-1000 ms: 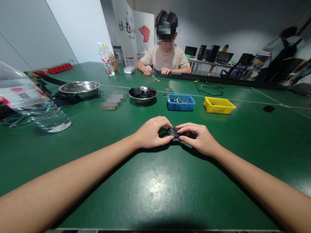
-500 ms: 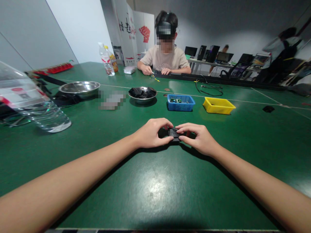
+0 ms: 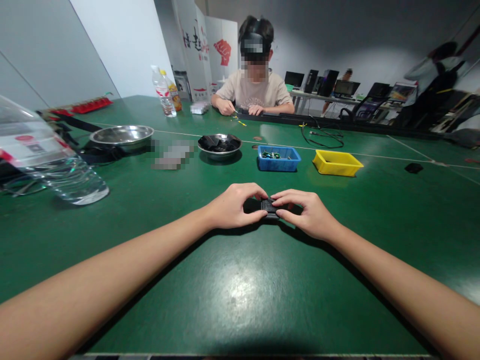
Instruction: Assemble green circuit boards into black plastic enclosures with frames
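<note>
A small black plastic part (image 3: pixel 269 207) rests on the green table (image 3: pixel 240 295) in the middle of the view. My left hand (image 3: pixel 233 206) pinches its left side with curled fingers and thumb. My right hand (image 3: pixel 306 213) grips its right side the same way. Both hands meet over the part, and much of it is hidden under the fingertips. Both forearms lie stretched across the table towards it.
Beyond the hands stand a blue bin (image 3: pixel 279 158) with small parts, a yellow bin (image 3: pixel 337 163), a steel bowl of black parts (image 3: pixel 219 144) and an empty steel bowl (image 3: pixel 122 136). A water bottle (image 3: pixel 45 155) lies at left. A person (image 3: pixel 255 82) works across the table.
</note>
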Demonstrator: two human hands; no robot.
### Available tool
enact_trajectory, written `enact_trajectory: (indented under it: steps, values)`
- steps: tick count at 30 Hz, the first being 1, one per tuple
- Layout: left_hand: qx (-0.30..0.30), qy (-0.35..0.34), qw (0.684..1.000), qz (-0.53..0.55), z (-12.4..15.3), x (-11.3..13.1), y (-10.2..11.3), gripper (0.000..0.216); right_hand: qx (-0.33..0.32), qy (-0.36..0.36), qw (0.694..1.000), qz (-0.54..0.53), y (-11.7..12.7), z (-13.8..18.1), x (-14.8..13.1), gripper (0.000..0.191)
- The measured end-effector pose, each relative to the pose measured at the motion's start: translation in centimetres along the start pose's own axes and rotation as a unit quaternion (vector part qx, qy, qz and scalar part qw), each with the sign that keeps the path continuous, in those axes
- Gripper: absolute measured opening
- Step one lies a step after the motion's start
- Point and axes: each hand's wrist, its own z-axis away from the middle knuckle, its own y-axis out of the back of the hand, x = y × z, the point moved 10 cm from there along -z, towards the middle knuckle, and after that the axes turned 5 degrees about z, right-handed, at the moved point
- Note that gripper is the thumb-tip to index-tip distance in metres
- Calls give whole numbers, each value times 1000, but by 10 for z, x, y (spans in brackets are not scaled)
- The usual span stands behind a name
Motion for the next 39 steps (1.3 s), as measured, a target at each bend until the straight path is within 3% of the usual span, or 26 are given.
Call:
enact_trajectory:
  steps: [11, 39]
  values:
    - [0, 3, 1000, 0, 0, -1, -1, 25, 9, 27, 999, 20, 1, 1, -3, 11]
    - [-4, 4, 1000, 4, -1, -2, -3, 20, 18, -24, 999, -15, 2, 1, 6, 13]
